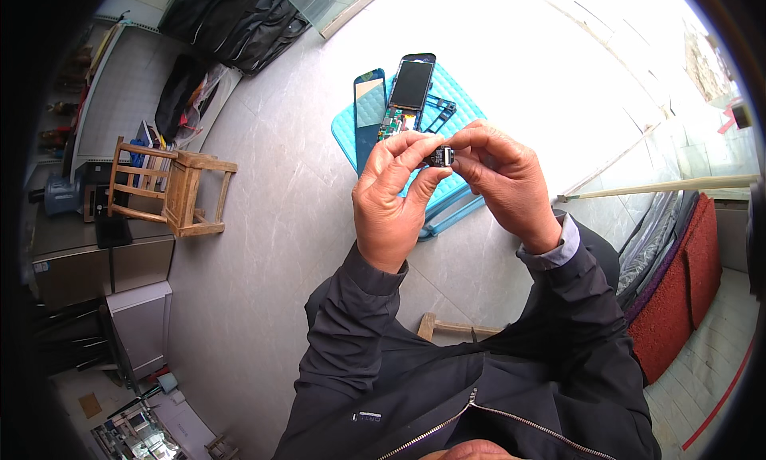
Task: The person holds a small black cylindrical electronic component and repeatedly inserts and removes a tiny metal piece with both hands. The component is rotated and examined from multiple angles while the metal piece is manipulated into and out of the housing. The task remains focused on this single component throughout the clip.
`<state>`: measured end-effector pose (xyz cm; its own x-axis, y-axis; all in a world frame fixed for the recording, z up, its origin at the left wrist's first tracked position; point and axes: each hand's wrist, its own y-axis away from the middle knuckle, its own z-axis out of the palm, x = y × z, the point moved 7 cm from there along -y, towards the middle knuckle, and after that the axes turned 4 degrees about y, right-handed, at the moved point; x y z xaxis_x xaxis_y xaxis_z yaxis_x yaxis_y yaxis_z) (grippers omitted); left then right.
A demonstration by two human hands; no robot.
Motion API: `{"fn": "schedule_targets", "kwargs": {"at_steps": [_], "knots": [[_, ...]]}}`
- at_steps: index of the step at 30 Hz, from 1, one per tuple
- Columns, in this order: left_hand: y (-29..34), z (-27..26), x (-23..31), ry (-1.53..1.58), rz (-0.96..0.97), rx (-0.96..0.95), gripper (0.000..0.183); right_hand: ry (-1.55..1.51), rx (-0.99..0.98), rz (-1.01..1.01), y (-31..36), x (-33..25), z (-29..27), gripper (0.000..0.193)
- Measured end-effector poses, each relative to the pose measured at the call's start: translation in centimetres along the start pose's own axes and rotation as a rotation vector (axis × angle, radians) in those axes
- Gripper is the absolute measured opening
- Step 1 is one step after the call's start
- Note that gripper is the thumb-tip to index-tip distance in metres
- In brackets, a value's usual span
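Note:
Above a light-blue quilted stool (345,134), my two hands meet on a small black rectangular part (440,157) with a pale metallic piece on its face. My left hand (389,209) pinches its left side between thumb and fingers. At its right edge, the thumb and index finger of my right hand (511,181) close on it too. Behind them lies an opened phone (412,83) with a dark screen and a bare green circuit board (390,122). A dark glass panel (369,109) rests to its left, and a black plastic frame (440,114) to its right.
A small wooden chair (183,190) stands on the grey tiled floor (255,276) at left, near shelves and boxes. At right, a pale pole (662,189) crosses above rolled mats, one red (678,292). Part of a wooden seat (428,326) shows below my arms.

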<state>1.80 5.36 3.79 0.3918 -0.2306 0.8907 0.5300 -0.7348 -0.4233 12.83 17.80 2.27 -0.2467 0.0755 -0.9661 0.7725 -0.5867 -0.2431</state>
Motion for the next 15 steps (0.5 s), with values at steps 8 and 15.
{"fn": "schedule_targets", "kwargs": {"at_steps": [8, 15], "knots": [[0.04, -0.03, -0.07, 0.019, -0.005, 0.011, 0.04, -0.005, -0.006, -0.01, -0.02, -0.08, -0.11, 0.015], [-0.04, 0.08, 0.06, 0.016, -0.005, 0.006, 0.039, 0.024, -0.004, -0.032, -0.06, -0.1, -0.18, 0.016]]}}
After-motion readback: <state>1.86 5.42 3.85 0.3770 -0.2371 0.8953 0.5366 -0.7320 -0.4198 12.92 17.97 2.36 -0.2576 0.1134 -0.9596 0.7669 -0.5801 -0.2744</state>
